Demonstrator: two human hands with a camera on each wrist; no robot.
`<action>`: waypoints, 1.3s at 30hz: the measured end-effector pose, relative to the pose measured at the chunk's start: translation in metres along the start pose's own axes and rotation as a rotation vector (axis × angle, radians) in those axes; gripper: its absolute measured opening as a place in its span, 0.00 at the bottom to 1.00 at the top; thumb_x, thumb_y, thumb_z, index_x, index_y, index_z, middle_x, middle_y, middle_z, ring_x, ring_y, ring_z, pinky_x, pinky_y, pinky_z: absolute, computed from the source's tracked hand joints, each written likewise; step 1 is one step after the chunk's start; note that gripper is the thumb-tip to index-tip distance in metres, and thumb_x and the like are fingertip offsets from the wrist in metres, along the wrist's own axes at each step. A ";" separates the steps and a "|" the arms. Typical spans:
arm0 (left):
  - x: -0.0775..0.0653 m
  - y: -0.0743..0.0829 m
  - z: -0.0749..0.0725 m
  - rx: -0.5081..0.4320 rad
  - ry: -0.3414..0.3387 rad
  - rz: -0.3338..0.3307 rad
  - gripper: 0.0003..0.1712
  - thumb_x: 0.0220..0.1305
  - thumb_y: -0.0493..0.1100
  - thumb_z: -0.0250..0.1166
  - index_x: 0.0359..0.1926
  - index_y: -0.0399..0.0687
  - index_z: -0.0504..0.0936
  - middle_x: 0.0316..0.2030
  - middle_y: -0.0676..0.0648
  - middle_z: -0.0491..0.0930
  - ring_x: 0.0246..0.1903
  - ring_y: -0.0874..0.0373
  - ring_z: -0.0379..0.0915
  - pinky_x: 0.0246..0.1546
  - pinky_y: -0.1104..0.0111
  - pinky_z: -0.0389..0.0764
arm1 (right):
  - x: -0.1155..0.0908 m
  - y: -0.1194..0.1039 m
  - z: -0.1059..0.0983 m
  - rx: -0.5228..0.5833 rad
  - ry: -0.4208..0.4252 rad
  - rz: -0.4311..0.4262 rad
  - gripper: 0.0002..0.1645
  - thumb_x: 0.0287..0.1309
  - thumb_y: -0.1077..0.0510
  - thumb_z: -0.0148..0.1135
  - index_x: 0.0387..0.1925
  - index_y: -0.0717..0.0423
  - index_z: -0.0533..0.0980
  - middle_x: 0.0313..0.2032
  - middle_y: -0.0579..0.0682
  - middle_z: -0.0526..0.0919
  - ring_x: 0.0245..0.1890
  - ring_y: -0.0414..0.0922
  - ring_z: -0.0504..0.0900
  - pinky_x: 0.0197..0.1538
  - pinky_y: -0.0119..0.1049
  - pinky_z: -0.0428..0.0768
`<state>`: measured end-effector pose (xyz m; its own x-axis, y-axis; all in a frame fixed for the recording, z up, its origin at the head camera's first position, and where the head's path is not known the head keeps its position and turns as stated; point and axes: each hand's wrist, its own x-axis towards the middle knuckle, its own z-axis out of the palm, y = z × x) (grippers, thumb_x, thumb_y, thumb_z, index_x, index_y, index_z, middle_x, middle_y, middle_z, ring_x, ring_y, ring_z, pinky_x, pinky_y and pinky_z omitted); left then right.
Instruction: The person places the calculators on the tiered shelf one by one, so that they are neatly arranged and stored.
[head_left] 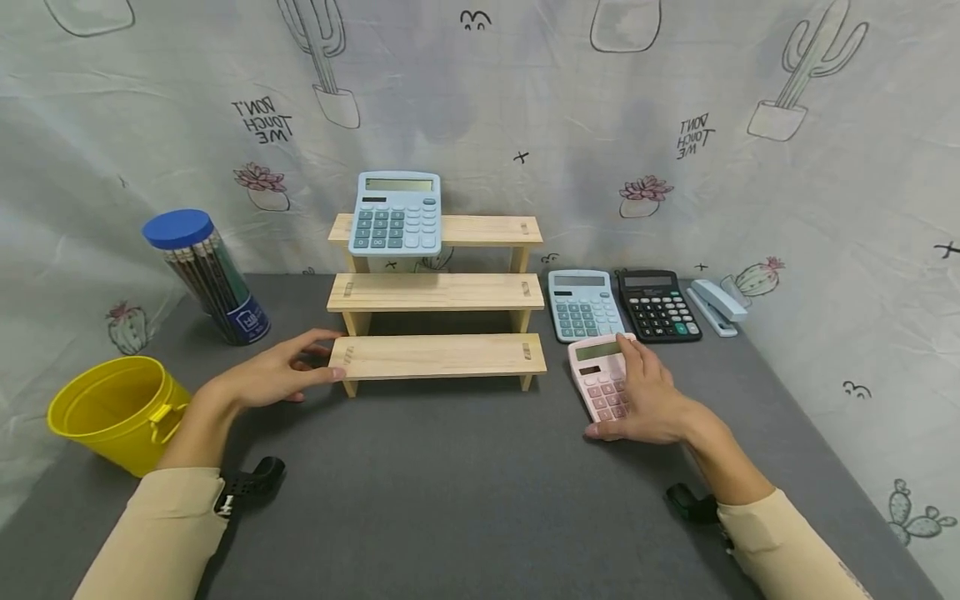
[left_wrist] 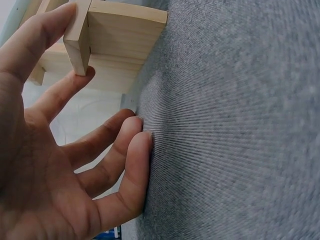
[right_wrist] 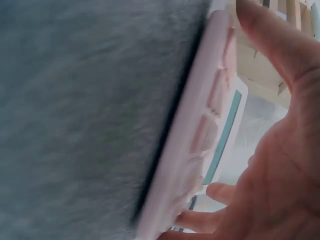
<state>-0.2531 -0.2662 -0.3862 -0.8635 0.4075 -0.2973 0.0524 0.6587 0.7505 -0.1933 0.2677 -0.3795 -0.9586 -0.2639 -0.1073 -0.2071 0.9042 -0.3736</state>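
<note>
A three-step wooden shelf [head_left: 438,357] stands at the back middle. My left hand [head_left: 273,371] is at the left end of its lowest step. Thumb and index finger pinch the board's end in the left wrist view, while the other fingers [left_wrist: 135,165] rest by the grey cloth. On the right, my right hand [head_left: 652,400] grips a pink calculator [head_left: 600,379], thumb at its near edge and fingers at its far right side. The hand covers part of the keys. On the shelf's top step leans a light blue calculator [head_left: 397,214].
A second blue calculator [head_left: 583,304], a black calculator [head_left: 658,306] and a light blue stapler [head_left: 716,306] lie at the back right. To the left stand a blue-lidded tub of pencils [head_left: 210,275] and a yellow bucket [head_left: 123,412]. A patterned curtain [head_left: 480,108] hangs behind.
</note>
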 end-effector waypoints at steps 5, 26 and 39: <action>0.000 0.000 -0.001 0.004 0.009 0.013 0.46 0.73 0.60 0.63 0.81 0.54 0.50 0.74 0.28 0.54 0.60 0.35 0.69 0.43 0.55 0.84 | -0.003 0.005 0.000 -0.028 0.009 0.000 0.89 0.38 0.31 0.82 0.80 0.62 0.31 0.71 0.80 0.47 0.62 0.83 0.60 0.58 0.78 0.66; 0.001 0.000 -0.001 0.005 0.006 0.007 0.46 0.73 0.60 0.63 0.81 0.54 0.51 0.74 0.28 0.54 0.61 0.33 0.68 0.43 0.56 0.84 | -0.008 0.018 -0.013 0.313 0.238 0.015 0.85 0.41 0.49 0.83 0.81 0.46 0.27 0.77 0.65 0.47 0.64 0.68 0.55 0.59 0.66 0.62; 0.001 -0.001 -0.001 -0.009 0.008 -0.004 0.47 0.72 0.60 0.63 0.81 0.55 0.50 0.75 0.29 0.53 0.63 0.33 0.67 0.45 0.54 0.84 | 0.003 0.007 -0.033 0.341 0.287 -0.060 0.83 0.43 0.53 0.81 0.81 0.39 0.27 0.79 0.62 0.43 0.69 0.63 0.52 0.62 0.64 0.61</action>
<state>-0.2549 -0.2671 -0.3869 -0.8675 0.3998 -0.2961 0.0441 0.6547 0.7546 -0.2037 0.2847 -0.3519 -0.9723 -0.1649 0.1656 -0.2335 0.7152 -0.6588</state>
